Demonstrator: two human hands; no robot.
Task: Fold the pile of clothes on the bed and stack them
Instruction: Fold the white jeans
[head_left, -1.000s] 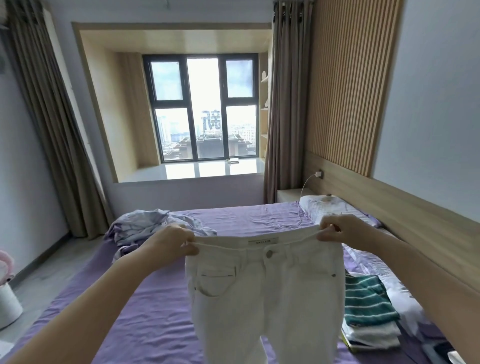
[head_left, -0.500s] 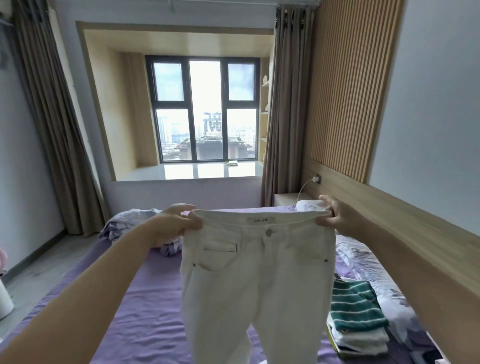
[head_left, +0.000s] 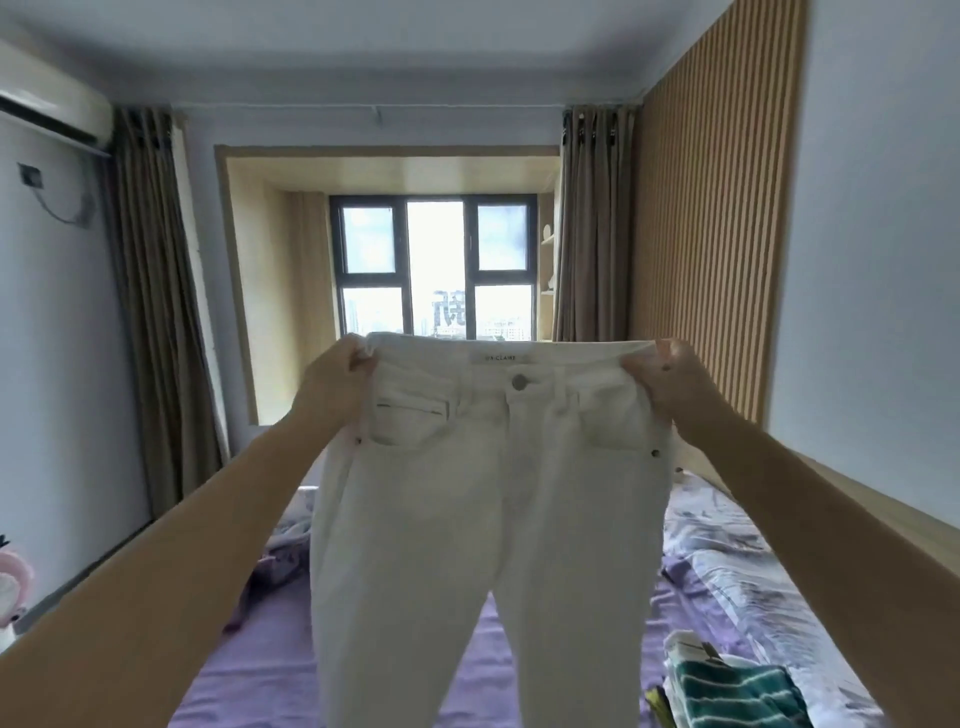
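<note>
The fingers (head_left: 363, 358) of the left hand (head_left: 332, 384) pinch one end of the waistband of the white jeans (head_left: 488, 509); the right hand (head_left: 670, 379) pinches the other end the same way, pulling the band taut between them. The jeans hang front-facing in the air above the purple bed (head_left: 260, 675), legs dangling out of view below. This looks like the straightening step before a fold. Next, the two waistband ends likely need bringing together so one leg lies over the other. A folded stack topped by a green striped garment (head_left: 737, 691) waits at lower right; unfolded clothes (head_left: 285, 540) lie behind the left forearm.
</note>
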